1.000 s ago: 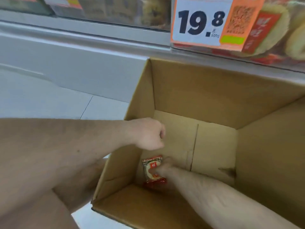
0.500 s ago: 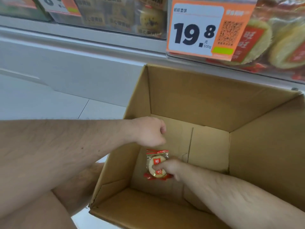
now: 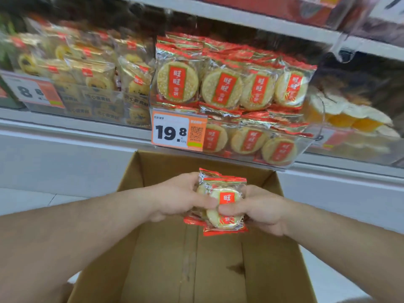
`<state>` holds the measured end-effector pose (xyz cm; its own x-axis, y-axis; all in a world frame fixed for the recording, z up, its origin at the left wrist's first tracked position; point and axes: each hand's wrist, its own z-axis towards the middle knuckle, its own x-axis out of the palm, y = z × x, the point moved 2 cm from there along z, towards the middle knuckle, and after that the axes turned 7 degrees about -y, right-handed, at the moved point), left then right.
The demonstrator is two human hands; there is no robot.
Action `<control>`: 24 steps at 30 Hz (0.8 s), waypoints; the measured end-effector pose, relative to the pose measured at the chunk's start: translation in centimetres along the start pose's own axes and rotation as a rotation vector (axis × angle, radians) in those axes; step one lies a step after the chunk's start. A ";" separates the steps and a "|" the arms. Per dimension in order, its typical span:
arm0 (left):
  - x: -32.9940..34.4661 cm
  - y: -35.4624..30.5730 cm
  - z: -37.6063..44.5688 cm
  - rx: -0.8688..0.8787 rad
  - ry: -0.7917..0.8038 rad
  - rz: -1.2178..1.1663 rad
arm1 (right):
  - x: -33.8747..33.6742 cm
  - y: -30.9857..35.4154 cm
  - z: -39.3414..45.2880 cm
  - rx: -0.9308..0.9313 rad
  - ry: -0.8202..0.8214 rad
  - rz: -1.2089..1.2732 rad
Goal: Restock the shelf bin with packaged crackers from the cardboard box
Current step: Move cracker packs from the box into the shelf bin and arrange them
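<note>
Above cardboard box [image 3: 153, 270]: both hands' fingers [image 3: 227, 208] curled, gripping cracker packets [image 3: 222, 201] between them.

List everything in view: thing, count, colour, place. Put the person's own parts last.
Held cracker packets: at least two, red and silver wrap, pale crackers, over the box.
Cardboard box: one, brown, on the floor below the shelf; the visible bottom is bare.
Shelf bin: one, clear, holding many matching cracker packets.
Price tag: one, orange and white, reads 19.8, on the bin front.
Pastry packets: many, yellow, blurred, in the bin to the left.
Left hand: grips the packets.
Right hand: grips the packets.
</note>
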<state>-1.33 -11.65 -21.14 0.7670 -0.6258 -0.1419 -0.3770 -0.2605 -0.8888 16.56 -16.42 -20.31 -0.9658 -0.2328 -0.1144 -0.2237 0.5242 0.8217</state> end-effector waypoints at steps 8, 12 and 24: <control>0.9 -5.2 -1.0 0.247 -0.189 -0.293 | -5.2 5.5 -5.1 -0.487 -0.420 -0.049; 0.6 -6.7 -1.4 0.240 -0.240 -0.383 | -9.7 6.7 -7.3 -0.581 -0.353 0.300; 1.3 -13.6 -1.0 0.497 -0.486 0.028 | -15.7 10.4 -8.6 -0.765 -0.670 0.296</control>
<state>4.32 -9.64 -8.81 0.9495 -0.1973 -0.2440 -0.2069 0.1909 -0.9596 30.52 -14.37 -5.15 -0.8955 0.4415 0.0555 -0.0502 -0.2240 0.9733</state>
